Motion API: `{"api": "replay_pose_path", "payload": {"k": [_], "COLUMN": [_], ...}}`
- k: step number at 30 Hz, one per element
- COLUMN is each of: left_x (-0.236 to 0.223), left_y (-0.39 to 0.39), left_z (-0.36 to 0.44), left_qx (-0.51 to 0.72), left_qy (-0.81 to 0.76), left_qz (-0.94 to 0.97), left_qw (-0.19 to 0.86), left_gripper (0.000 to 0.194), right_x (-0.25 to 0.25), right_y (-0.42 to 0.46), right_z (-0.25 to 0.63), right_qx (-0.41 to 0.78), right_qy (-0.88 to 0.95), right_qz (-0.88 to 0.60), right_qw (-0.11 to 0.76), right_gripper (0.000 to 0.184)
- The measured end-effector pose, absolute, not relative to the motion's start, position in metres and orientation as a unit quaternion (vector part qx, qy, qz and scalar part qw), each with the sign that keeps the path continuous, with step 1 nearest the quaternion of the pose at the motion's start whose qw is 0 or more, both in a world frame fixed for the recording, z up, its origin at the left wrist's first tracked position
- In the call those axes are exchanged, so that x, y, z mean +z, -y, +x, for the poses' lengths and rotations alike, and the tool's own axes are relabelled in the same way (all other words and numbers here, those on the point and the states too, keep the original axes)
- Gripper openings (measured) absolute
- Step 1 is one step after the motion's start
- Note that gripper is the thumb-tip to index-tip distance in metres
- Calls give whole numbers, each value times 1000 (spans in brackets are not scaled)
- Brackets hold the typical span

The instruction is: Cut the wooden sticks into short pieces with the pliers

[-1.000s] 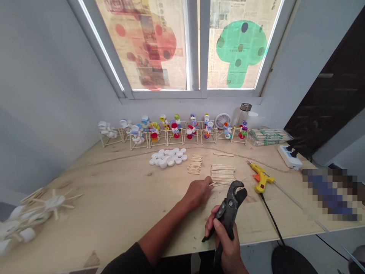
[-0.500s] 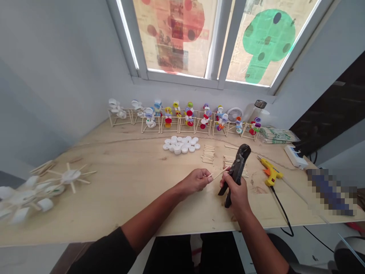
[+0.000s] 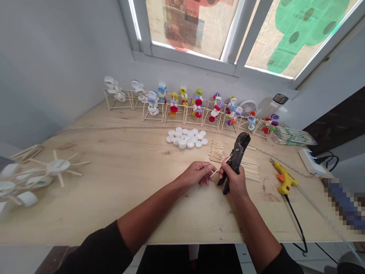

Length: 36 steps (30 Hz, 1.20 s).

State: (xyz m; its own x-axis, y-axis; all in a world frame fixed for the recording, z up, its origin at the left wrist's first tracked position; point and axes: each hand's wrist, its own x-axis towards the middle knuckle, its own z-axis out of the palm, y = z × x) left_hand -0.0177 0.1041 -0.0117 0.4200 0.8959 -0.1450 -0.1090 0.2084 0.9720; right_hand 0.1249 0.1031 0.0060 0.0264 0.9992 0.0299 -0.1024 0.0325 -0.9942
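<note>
Left hand point(image 3: 199, 173) pinches, fingertips nearly together, the near end of a wooden stick point(image 3: 219, 169) slanting between both hands, while right hand point(image 3: 236, 179) curls round black cutters point(image 3: 238, 148), its divided grip possibly letting the stick slip.

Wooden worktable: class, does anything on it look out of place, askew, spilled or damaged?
Slightly: at least one thin pale wooden stick lies apart, beyond the row of long pale wooden sticks. It looks stray because those others lie side by side. I see nothing clearly spilled or broken.
</note>
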Motion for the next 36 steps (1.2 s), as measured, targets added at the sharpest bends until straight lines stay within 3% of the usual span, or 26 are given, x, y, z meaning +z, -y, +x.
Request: {"api": "replay_pose_path", "payload": {"k": [9, 36], "left_x": [-5, -7], "left_y": [-107, -104], "left_z": [-24, -24], "left_qx": [276, 258], "left_qy": [-370, -305], "left_qz": [542, 541], "left_qw": [702, 740], "left_gripper": [37, 36], "right_x": [-1, -2], "right_y": [-94, -90], "right_z": [124, 121], "right_qx": [560, 552], "right_qy": [447, 442], "right_qz": [-471, -455], "right_qw": [514, 541], "right_gripper": [18, 15]}}
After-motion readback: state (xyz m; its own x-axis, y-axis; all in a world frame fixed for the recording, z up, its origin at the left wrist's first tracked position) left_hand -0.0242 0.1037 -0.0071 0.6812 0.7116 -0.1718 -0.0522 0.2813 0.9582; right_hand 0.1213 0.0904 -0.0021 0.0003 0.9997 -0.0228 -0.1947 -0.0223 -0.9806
